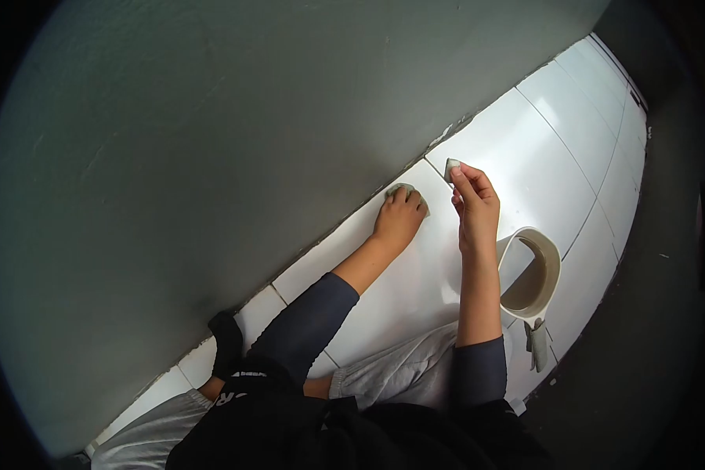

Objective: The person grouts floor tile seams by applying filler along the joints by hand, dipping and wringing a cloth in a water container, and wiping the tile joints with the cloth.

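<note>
My left hand [399, 218] is pressed down on a grey-green cloth [424, 210] against the white tiles, close to the wall. Its fingers curl over the cloth, which shows at the fingertips and along one side. My right hand [478, 207] is raised a little to the right, with thumb and fingers pinched on a small grey piece [451, 167] with a pointed end. Its material is hard to make out. Below and right of that hand stands a cream-white dipper [554, 274] holding murky liquid, partly hidden by my right forearm.
A dark grey-green wall [211, 141] runs diagonally along the white tiled floor [540, 188], with a rough, chipped joint between them. A grey rag [539, 351] hangs at the dipper's handle. My legs in grey trousers [399, 364] lie near the front. A darker surface borders the tiles at right.
</note>
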The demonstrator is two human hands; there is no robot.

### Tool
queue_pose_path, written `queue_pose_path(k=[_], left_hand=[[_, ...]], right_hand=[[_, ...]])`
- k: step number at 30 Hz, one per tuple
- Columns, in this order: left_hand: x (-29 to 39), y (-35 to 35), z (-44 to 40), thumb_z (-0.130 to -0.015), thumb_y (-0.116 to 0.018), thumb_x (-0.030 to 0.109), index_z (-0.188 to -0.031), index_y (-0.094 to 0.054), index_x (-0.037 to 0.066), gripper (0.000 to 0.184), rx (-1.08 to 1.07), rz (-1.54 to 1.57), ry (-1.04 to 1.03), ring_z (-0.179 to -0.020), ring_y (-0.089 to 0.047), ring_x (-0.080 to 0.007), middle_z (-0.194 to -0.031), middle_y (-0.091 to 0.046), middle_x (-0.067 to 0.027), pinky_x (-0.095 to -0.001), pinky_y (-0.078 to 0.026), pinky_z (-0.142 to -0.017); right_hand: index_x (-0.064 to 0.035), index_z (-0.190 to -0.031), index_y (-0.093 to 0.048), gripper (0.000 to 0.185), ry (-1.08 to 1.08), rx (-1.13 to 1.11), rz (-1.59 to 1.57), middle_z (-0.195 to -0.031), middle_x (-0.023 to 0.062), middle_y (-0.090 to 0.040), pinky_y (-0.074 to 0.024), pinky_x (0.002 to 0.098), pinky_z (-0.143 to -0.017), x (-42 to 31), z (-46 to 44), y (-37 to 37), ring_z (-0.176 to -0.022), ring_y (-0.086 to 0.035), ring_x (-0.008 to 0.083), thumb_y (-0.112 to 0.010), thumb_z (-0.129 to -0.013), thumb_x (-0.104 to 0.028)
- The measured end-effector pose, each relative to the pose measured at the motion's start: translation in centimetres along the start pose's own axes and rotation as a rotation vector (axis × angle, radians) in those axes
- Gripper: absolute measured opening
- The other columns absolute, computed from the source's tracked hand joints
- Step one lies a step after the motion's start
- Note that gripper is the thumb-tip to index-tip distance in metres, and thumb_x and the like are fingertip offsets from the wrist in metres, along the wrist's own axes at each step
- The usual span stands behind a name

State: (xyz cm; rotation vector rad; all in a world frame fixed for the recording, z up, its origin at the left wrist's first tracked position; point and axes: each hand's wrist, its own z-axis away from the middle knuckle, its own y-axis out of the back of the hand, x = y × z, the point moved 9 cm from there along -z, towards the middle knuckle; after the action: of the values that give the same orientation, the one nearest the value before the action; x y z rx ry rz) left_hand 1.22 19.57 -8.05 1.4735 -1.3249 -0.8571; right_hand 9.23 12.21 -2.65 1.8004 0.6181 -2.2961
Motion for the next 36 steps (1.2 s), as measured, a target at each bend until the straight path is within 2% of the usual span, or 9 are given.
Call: queue_pose_path(k=[5, 11, 20, 23, 25, 27, 31, 35, 36], left_hand=[[-1.2, 2.7, 6.8, -0.075, -0.060, 0.007, -0.093, -0.064, 0.008, 0.018, 0.033, -0.027, 0.001, -0.106, -0.050, -0.0271, -0.110, -0.055, -0.0075, -0.0350, -0.049, -0.080], [-3.0, 4.5, 12.9, -0.078, -0.059, 0.006, -0.097, -0.062, 0.007, 0.019, -0.088, -0.035, 0.135, -0.112, -0.049, -0.0304, -0.117, -0.055, -0.0098, -0.0379, -0.049, -0.082], [-4.8, 7.5, 21.2, -0.076, -0.059, 0.007, -0.093, -0.061, 0.006, 0.017, -0.102, -0.175, 0.115, -0.104, -0.053, -0.0304, -0.112, -0.056, -0.0102, -0.0343, -0.051, -0.074], [-5.3, 8.5, 23.2, -0.076, -0.059, 0.008, -0.093, -0.061, 0.006, 0.018, -0.145, -0.218, 0.100, -0.102, -0.053, -0.0302, -0.109, -0.056, -0.0101, -0.0343, -0.051, -0.074], [-5.8, 9.2, 25.0, -0.074, -0.059, 0.007, -0.093, -0.061, 0.006, 0.019, -0.172, -0.197, 0.103, -0.102, -0.053, -0.0300, -0.109, -0.057, -0.0103, -0.0349, -0.051, -0.074], [-6.4, 9.3, 25.8, -0.072, -0.059, 0.006, -0.092, -0.062, 0.005, 0.020, -0.232, -0.147, 0.116, -0.101, -0.054, -0.0296, -0.108, -0.057, -0.0108, -0.0359, -0.051, -0.075], [-6.0, 11.6, 20.2, -0.070, -0.060, 0.001, -0.090, -0.063, 0.003, 0.020, -0.258, 0.005, 0.188, -0.098, -0.053, -0.0287, -0.106, -0.057, -0.0123, -0.0367, -0.051, -0.078], [-2.6, 12.0, 10.4, -0.071, -0.059, -0.003, -0.089, -0.063, 0.003, 0.019, -0.042, 0.136, 0.097, -0.096, -0.053, -0.0255, -0.102, -0.056, -0.0094, -0.0345, -0.051, -0.076], [-2.3, 10.0, 8.1, -0.071, -0.055, -0.008, -0.095, -0.063, 0.003, 0.028, -0.147, 0.217, 0.145, -0.101, -0.053, -0.0280, -0.110, -0.057, -0.0103, -0.0385, -0.049, -0.082]], right_hand=[[-0.0064, -0.096, -0.066, 0.025, 0.012, 0.013, 0.040, -0.082, -0.0019, -0.064, -0.0371, 0.0195, -0.065, 0.0, 0.2, -0.1, -0.071, -0.049, 0.0040, -0.072, -0.080, -0.025], [-0.0064, -0.094, -0.067, 0.024, 0.010, -0.007, 0.095, -0.080, -0.0021, -0.064, -0.0372, 0.0206, -0.066, 0.5, 0.6, -0.8, -0.072, -0.049, 0.0051, -0.073, -0.080, -0.025], [-0.0055, -0.093, -0.067, 0.023, 0.022, -0.055, 0.129, -0.081, -0.0016, -0.064, -0.0383, 0.0213, -0.068, 1.4, 1.0, -2.1, -0.073, -0.049, 0.0059, -0.073, -0.080, -0.024], [-0.0079, -0.095, -0.066, 0.022, 0.041, -0.062, 0.149, -0.078, -0.0048, -0.059, -0.0346, 0.0170, -0.062, 1.1, 1.1, -2.3, -0.066, -0.043, 0.0020, -0.072, -0.081, -0.024], [-0.0047, -0.094, -0.066, 0.024, 0.026, -0.059, 0.135, -0.081, -0.0012, -0.064, -0.0387, 0.0213, -0.069, 1.0, 1.2, -2.2, -0.073, -0.049, 0.0061, -0.073, -0.080, -0.023], [-0.0046, -0.094, -0.066, 0.023, 0.035, -0.051, 0.126, -0.081, -0.0012, -0.064, -0.0387, 0.0213, -0.069, 0.8, 1.1, -2.1, -0.073, -0.049, 0.0061, -0.073, -0.080, -0.023], [-0.0046, -0.094, -0.067, 0.024, 0.047, -0.051, 0.087, -0.080, -0.0012, -0.064, -0.0386, 0.0212, -0.069, 0.1, 0.9, -2.3, -0.074, -0.049, 0.0060, -0.073, -0.080, -0.023], [-0.0044, -0.095, -0.066, 0.024, 0.042, -0.036, 0.089, -0.081, -0.0009, -0.064, -0.0385, 0.0210, -0.068, 0.0, 0.6, -1.8, -0.073, -0.049, 0.0057, -0.072, -0.081, -0.023], [-0.0046, -0.095, -0.066, 0.024, 0.042, -0.025, 0.068, -0.081, -0.0009, -0.064, -0.0383, 0.0208, -0.067, 0.1, 0.4, -1.5, -0.073, -0.049, 0.0054, -0.072, -0.081, -0.023]])
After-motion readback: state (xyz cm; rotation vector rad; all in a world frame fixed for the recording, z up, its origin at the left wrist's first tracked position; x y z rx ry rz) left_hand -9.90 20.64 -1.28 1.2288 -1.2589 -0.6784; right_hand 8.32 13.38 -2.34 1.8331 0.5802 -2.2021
